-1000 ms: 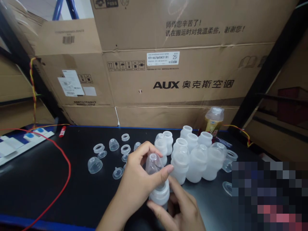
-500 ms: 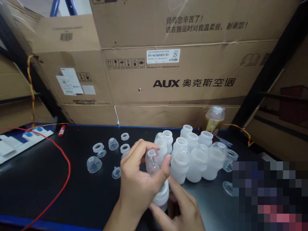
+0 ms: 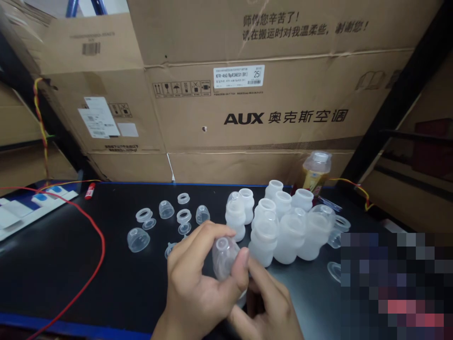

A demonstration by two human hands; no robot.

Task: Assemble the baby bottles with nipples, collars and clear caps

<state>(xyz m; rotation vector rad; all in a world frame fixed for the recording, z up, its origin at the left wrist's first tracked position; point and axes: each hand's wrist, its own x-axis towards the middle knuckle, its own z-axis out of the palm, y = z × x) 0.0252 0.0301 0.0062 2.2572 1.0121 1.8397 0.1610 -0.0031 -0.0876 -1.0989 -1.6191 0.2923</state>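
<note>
Between thumb and fingers, my left hand (image 3: pixel 198 276) grips a clear domed cap (image 3: pixel 223 259), which sits over the top of a small white baby bottle (image 3: pixel 242 299). Lower down, my right hand (image 3: pixel 272 300) is closed around that bottle, and most of its body is hidden behind my hands. Just beyond stand several frosted white bottles (image 3: pixel 262 245), some with clear domed caps and some with open necks. To the left lie loose clear domes (image 3: pixel 138 240), translucent rings (image 3: pixel 144 216) and thin clear discs (image 3: pixel 149 224).
A red cable (image 3: pixel 101 245) curves across the black table (image 3: pixel 53 283) on the left. A red marker (image 3: pixel 89 191) lies near the back edge. Behind stands a large cardboard box (image 3: pixel 283 94). A drink bottle (image 3: pixel 316 172) is at the back right, beside clear parts (image 3: pixel 334 271).
The cap has come down over the bottle, so less of the white neck shows. My left hand has shifted slightly down and left, uncovering a clear dome and a disc behind it.
</note>
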